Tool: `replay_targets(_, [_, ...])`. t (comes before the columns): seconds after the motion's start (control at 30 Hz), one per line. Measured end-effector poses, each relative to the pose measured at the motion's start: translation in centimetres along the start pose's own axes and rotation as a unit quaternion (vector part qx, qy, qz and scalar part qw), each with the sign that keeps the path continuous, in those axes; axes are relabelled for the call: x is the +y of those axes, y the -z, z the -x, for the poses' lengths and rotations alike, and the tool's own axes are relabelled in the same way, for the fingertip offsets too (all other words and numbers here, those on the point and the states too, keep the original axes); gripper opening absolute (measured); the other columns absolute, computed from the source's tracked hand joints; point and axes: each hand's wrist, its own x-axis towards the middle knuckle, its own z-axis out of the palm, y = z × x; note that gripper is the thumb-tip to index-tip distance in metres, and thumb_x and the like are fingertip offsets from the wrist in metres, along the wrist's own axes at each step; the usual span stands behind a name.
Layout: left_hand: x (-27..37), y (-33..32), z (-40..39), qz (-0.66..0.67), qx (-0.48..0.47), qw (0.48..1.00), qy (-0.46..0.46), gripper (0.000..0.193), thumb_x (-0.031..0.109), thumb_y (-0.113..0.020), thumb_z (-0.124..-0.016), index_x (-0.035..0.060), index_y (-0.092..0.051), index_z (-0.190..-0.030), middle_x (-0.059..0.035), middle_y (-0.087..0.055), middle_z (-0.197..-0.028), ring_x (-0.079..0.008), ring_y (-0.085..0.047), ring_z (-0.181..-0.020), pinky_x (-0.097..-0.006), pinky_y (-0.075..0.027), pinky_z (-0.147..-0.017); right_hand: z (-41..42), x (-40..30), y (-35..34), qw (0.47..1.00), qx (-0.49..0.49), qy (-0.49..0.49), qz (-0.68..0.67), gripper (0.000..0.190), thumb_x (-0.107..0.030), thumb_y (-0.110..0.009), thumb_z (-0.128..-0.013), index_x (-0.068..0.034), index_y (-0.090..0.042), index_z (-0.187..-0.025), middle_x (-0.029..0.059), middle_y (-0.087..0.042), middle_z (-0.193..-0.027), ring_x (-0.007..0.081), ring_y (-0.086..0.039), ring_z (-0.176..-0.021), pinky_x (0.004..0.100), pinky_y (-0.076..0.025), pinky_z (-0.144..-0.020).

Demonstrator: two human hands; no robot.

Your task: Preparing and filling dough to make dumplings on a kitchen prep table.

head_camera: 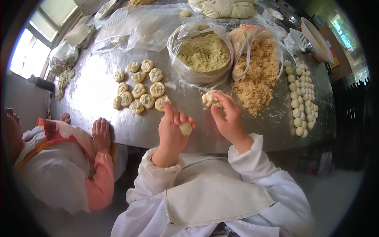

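My left hand (174,130) holds a pale dough ball (185,129) in its curled fingers, close to the table's near edge. Its raised finger overlaps the nearest of several round filled dough pieces (147,101), which show green filling on top. To the right, my right hand (230,117) has thumb and forefinger apart at a lumpy pale dough mass (210,98); whether it grips the mass I cannot tell. Behind it, a plastic-lined container holds green-yellow filling (205,51). Beside that, crumbly orange-brown filling (256,74) spills from a plastic bag (276,49).
Several small dough balls (299,103) lie in rows at the right of the metal table (201,139). Plastic sheets (142,29) and a large dough slab (228,9) are at the back. At the left, a co-worker's hand (101,134) rests on the table edge. A white scraper (298,39) lies back right.
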Motion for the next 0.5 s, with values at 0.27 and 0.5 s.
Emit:
replay_targets(0.27, [-0.7,-2.8,0.6,0.143,-0.066,0.987,-0.022,0.078,0.069,-0.023,-0.092,0.0025,-0.059,-0.113,-0.0134,-0.051,-0.134,-0.0269,-0.048,-0.121,-0.0442,-0.04,-0.1,1.5,-3.3,-2.0,0.978,-0.054,-0.052,-0.197,0.04,-0.033,-0.056,-0.095,-0.004,-0.048,-0.121,0.0154,-0.058,-0.109,0.0295,-0.059,-0.097,0.0359,-0.049,-0.081])
replay_targets(0.5, [-3.3,-0.5,-0.2,-0.153,-0.15,0.965,-0.151,0.062,0.057,-0.031,-0.098,0.0034,-0.058,-0.084,-0.0143,-0.064,-0.099,-0.0294,-0.047,-0.123,-0.044,-0.042,-0.098,1.6,-5.8,-0.8,0.957,-0.106,-0.078,-0.26,0.045,-0.043,-0.033,-0.102,-0.005,-0.052,-0.116,0.0183,-0.06,-0.105,0.0348,-0.061,-0.097,0.0376,-0.048,-0.083])
